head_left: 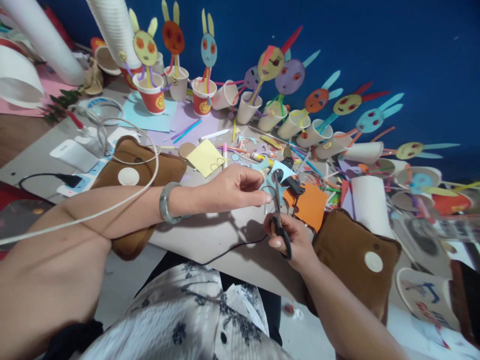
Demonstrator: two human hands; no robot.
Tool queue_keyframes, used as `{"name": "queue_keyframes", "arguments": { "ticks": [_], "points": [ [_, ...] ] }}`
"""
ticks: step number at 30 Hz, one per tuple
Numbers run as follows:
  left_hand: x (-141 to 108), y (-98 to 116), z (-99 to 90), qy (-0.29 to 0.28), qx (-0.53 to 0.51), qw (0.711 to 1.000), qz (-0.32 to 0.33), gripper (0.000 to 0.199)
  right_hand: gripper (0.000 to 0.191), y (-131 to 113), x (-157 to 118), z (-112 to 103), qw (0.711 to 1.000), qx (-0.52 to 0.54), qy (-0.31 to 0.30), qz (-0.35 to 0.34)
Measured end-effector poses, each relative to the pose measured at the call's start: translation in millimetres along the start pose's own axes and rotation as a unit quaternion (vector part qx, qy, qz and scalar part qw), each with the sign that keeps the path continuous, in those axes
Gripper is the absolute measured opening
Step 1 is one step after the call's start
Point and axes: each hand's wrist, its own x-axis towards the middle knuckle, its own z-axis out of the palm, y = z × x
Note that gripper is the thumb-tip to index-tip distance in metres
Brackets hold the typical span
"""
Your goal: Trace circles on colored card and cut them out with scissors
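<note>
My right hand [290, 240] grips black-handled scissors [279, 222], whose blades point up and away from me. Just left of the blades, my left hand [240, 187] has its thumb and fingers closed together; a small light blue piece of paper shows at the fingertips, though its outline is hard to make out. Behind the hands lies a cut light blue sheet [281, 171] among paper scraps. An orange sheet [312, 205] rests to the right, and a yellow note [206, 158] with drawn loops sits behind my left wrist.
Paper cups with rabbit-faced figures [152, 97] line the back by the blue wall. Brown cushions [356, 255] lie at both sides. A power strip [84, 177] and white cable [123, 202] are at left, the cable passing over my left forearm. Pens and scraps cover the middle.
</note>
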Motion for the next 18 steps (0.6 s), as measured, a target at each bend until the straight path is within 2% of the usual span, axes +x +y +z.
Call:
{"name": "queue_keyframes", "arguments": {
  "ticks": [18],
  "points": [
    [0.1,3.4,-0.6,0.005,-0.017,1.000,-0.012,0.031,0.070,-5.9,-1.0,0.7,1.000,-0.001,0.006,0.017]
  ]
}}
